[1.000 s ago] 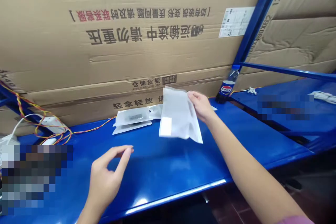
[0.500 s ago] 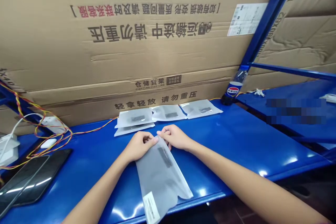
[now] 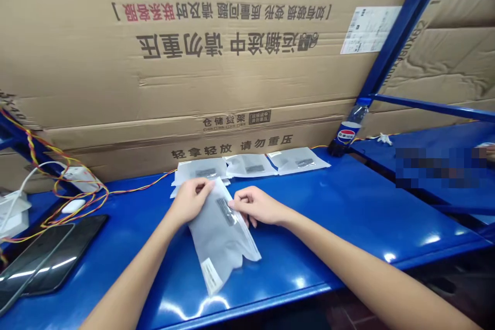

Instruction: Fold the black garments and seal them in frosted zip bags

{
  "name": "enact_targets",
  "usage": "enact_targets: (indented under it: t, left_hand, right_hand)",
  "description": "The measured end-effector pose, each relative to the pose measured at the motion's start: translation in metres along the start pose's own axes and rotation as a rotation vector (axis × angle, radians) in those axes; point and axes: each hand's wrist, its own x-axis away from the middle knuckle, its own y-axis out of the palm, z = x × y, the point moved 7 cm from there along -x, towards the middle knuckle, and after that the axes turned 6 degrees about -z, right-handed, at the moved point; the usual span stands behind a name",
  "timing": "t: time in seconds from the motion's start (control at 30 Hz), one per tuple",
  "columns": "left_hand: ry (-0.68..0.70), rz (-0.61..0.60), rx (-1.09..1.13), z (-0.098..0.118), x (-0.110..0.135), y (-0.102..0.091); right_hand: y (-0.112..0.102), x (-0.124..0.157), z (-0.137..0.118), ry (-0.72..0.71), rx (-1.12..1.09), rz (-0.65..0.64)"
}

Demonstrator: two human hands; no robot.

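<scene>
Both my hands are on a frosted plastic bag (image 3: 218,229) with a dark strip inside and a white label near its lower end. My left hand (image 3: 189,199) pinches the bag's upper end, and my right hand (image 3: 253,206) grips its right edge. The bag lies tilted on the blue steel shelf (image 3: 309,216), its top overlapping a small stack of sealed bags (image 3: 201,171). Two more flat sealed bags (image 3: 249,166) (image 3: 297,160) lie in a row to the right of that stack. Whatever lies under my left hand is hidden.
A dark tablet or phone (image 3: 50,252) lies at the left among red-and-yellow wires (image 3: 77,198), near a white mouse (image 3: 73,206). A cola bottle (image 3: 347,131) stands at the back right. Large cardboard boxes (image 3: 232,82) stand behind the shelf, beside a blue upright (image 3: 402,31).
The bag was lifted in my right hand, then came down onto the shelf between both hands. It has since slid up and left, turning onto the stack. The view has shifted slightly.
</scene>
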Motion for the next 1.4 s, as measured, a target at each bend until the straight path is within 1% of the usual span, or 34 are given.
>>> enact_targets:
  t: [0.07,0.13,0.2,0.23,0.27,0.37,0.4,0.43,0.53,0.57,0.6,0.7,0.77,0.87,0.9,0.97,1.03,1.1,1.2,1.27,1.33,1.4]
  left_hand:
    - [-0.025,0.102,-0.037,-0.012,-0.002,-0.023]
    - [-0.050,0.176,-0.067,-0.023,-0.002,-0.040]
    - [-0.069,0.209,-0.087,-0.032,-0.002,-0.048]
    - [-0.076,0.214,-0.093,-0.034,-0.001,-0.049]
    - [-0.080,0.211,-0.097,-0.035,-0.001,-0.048]
    - [-0.081,0.188,-0.100,-0.030,0.000,-0.037]
    - [-0.077,0.177,-0.099,-0.027,0.000,-0.032]
    - [-0.072,0.163,-0.098,-0.023,0.001,-0.026]
    - [-0.044,0.116,-0.096,-0.011,0.003,-0.006]
    - [-0.035,0.102,-0.096,-0.008,0.004,0.000]
    - [-0.027,0.088,-0.097,-0.005,0.005,0.006]
    - [-0.021,0.065,-0.099,-0.001,0.007,0.018]
    - [-0.031,0.061,-0.100,-0.002,0.008,0.022]
    - [-0.055,0.068,-0.102,-0.005,0.008,0.023]
    - [-0.063,0.075,-0.104,-0.006,0.009,0.022]
    - [-0.076,0.093,-0.111,-0.006,0.009,0.022]
    - [-0.083,0.114,-0.119,-0.006,0.010,0.021]
    - [-0.081,0.129,-0.127,-0.003,0.012,0.021]
    - [-0.058,0.119,-0.133,0.003,0.014,0.025]
    - [-0.037,0.100,-0.133,0.009,0.016,0.030]
    - [-0.019,0.084,-0.133,0.014,0.017,0.034]
    - [0.003,0.057,-0.138,0.017,0.016,0.035]
  right_hand:
    - [0.013,0.004,-0.002,0.015,0.008,-0.125]
    - [0.025,0.008,-0.001,0.051,0.028,-0.230]
    - [0.033,0.010,0.003,0.090,0.071,-0.283]
    - [0.032,0.010,0.004,0.097,0.098,-0.264]
    - [0.028,0.009,0.004,0.087,0.123,-0.204]
    - [0.005,0.006,-0.002,-0.009,0.130,0.081]
    - [0.000,0.006,-0.004,-0.038,0.118,0.137]
    - [-0.003,0.005,-0.005,-0.053,0.113,0.153]
    - [0.001,0.003,-0.003,-0.026,0.149,0.074]
    - [0.001,0.003,-0.002,-0.015,0.161,0.067]
    - [-0.001,0.003,-0.001,-0.010,0.157,0.085]
    - [-0.010,0.005,-0.003,-0.031,0.077,0.202]
    - [-0.012,0.005,-0.002,-0.024,0.046,0.212]
    - [-0.004,0.004,0.000,0.025,0.122,0.089]
    - [-0.002,0.004,0.001,0.029,0.139,0.070]
    - [-0.003,0.004,0.001,0.025,0.106,0.105]
    - [-0.005,0.005,0.002,0.047,0.023,0.147]
    - [-0.001,0.005,0.005,0.108,-0.010,0.113]
    - [0.007,0.006,0.010,0.184,0.053,0.067]
    - [0.012,0.005,0.014,0.186,0.058,0.063]
    - [0.021,0.002,0.018,0.153,0.018,0.023]
    - [0.024,0.000,0.018,0.115,-0.034,0.003]
